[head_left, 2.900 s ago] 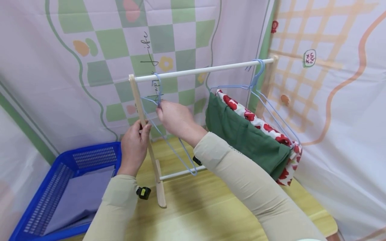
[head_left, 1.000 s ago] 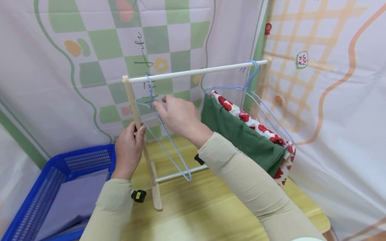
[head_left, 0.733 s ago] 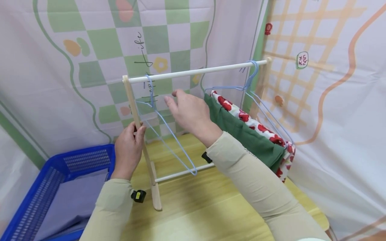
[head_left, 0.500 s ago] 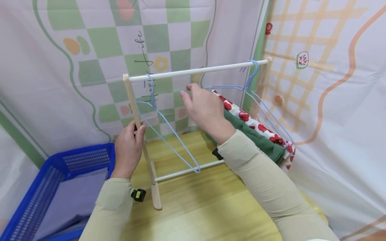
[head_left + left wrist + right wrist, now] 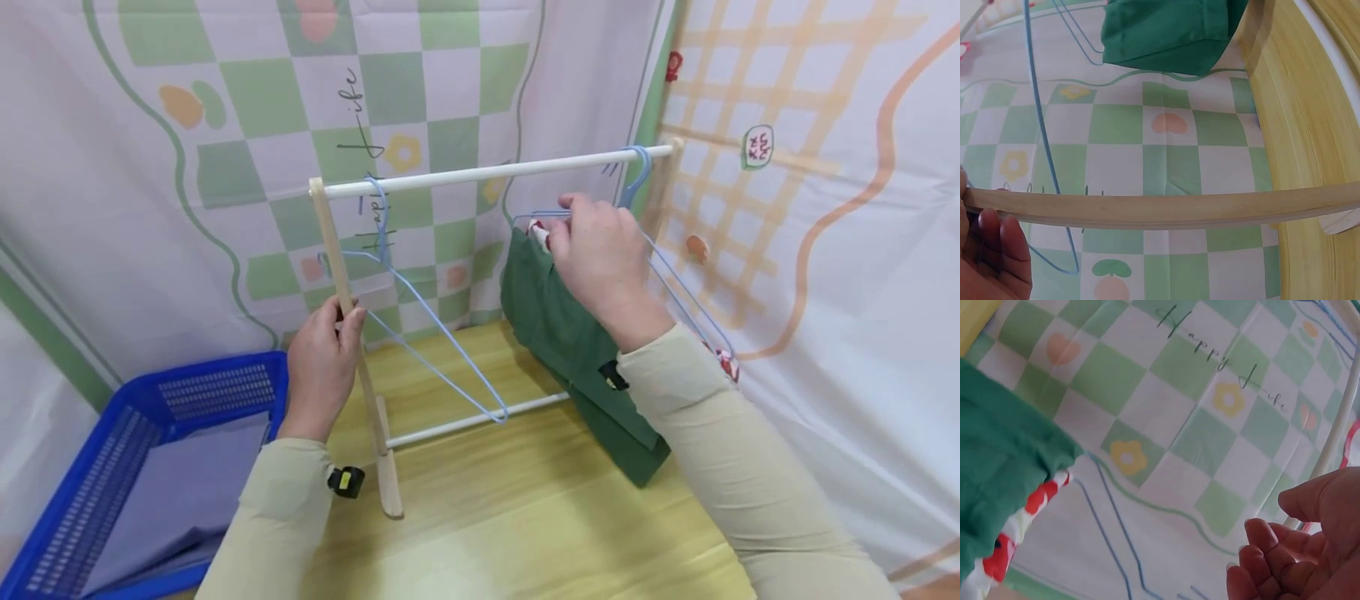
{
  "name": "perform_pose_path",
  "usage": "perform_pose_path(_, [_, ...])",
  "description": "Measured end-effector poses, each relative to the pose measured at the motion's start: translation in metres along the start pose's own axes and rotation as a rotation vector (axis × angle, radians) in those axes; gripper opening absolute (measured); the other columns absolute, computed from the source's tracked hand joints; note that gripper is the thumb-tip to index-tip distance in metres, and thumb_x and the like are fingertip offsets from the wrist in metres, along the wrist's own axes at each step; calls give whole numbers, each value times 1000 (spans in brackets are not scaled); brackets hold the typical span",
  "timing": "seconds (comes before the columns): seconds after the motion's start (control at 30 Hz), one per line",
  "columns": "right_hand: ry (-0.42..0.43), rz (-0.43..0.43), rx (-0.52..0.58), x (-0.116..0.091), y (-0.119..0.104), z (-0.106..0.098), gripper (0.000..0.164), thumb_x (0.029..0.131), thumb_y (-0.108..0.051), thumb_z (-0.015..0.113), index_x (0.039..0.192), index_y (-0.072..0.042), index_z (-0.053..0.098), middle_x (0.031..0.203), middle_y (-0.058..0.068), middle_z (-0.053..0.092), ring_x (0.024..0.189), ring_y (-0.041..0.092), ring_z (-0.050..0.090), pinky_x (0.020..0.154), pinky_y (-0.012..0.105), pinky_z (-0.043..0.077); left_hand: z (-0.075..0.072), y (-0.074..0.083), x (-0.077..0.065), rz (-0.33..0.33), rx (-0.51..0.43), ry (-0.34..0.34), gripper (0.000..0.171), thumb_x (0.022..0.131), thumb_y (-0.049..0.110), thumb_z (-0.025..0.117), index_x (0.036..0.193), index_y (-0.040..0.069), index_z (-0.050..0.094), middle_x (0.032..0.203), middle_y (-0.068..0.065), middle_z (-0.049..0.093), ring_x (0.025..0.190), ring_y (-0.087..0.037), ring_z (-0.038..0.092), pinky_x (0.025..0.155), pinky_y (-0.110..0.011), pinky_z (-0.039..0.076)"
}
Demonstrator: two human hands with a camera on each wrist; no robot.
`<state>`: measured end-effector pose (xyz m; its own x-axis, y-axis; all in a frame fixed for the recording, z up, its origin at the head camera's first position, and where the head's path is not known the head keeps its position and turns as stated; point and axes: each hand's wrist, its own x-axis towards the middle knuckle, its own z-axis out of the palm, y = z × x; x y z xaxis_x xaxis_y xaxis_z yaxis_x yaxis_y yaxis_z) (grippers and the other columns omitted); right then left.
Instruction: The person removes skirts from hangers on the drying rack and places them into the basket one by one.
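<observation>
My left hand grips the wooden upright at the left end of a small clothes rack; the left wrist view shows its fingers curled against the wood. My right hand is in front of the right-hand blue hanger, hiding part of it. In the right wrist view its fingers are loosely bent, with thumb apart and nothing between them. From that hanger hang a green cloth and a white cloth with red flowers, mostly hidden in the head view. Another blue hanger, bare, hangs at the rack's left end.
A blue basket with folded grey-purple cloth stands left of the rack. The rack's white top bar and lower bar span above the wooden table. Printed curtains enclose the back and sides.
My right hand has let go of the left hanger and moved right to the clothed hanger. The green cloth now hangs lower and nearer. My left hand has stayed on the upright.
</observation>
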<state>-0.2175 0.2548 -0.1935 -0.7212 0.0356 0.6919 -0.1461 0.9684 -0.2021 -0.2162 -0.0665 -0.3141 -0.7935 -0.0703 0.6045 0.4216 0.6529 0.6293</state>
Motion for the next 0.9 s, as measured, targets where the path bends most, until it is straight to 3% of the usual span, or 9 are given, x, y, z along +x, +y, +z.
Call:
perform_pose_path(0.17, [3,46,-37,0,20,-10,37,106,-24,52,133,-3,66,113,26,71,95,49,60,78,60,53,2,0,1,6,4,16,37,110,34,55,126,3,67,99,-15,68,78,-30,67,63,-46,58])
perform_pose_path(0.43, [-49,148,-45,0,42,-21,37,107,-23,50,136,-3,63,120,25,68,102,47,59,84,61,52,2,1,0,3,17,12,47,111,41,49,126,1,66,101,-17,69,82,-32,69,66,-48,58])
perform_pose_path(0.6, [-118,166,-48,-3,49,-23,39,107,-23,51,138,-1,59,119,26,65,101,44,55,87,59,49,0,1,-1,7,21,13,48,111,42,48,127,0,66,103,-19,70,85,-34,70,69,-50,59])
perform_pose_path(0.9, [-126,180,-92,-6,63,-18,37,104,-22,54,133,-1,62,116,30,65,101,52,58,84,63,48,1,3,-1,2,14,5,48,111,43,48,126,1,66,101,-17,69,83,-33,69,67,-49,59])
